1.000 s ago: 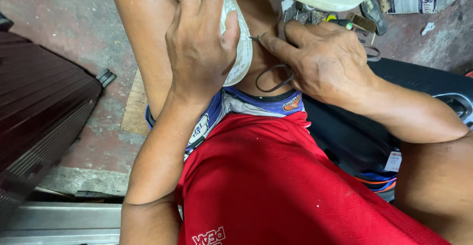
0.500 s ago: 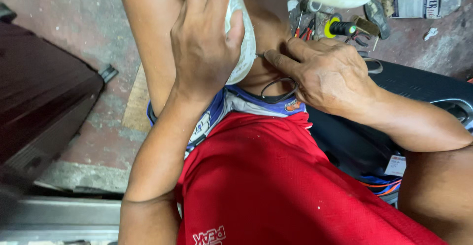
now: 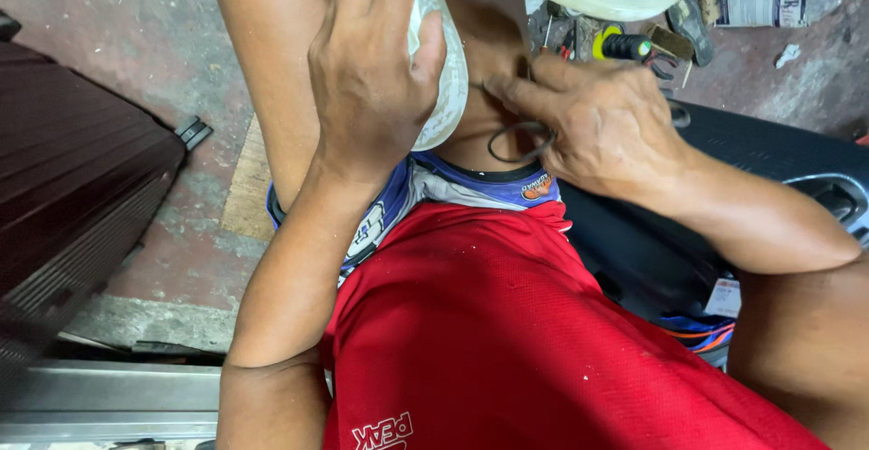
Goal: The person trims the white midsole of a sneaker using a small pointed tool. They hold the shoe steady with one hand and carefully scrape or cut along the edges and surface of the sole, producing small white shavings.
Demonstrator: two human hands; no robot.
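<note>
The left hand (image 3: 371,79) lies back-up, fingers together pointing to 12 o'clock, thumb spread toward 2 o'clock, its forearm running down to 7 o'clock. The right hand (image 3: 602,119) is knuckles-up, fingers curled in a pinching grip toward 9 o'clock, its forearm stretching off to 4 o'clock.

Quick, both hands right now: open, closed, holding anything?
Left hand: fingers spread flat, pressed on the rounded white translucent plastic part; not gripping.
Right hand: fingers pinched on the thin dark wire loop.
</note>
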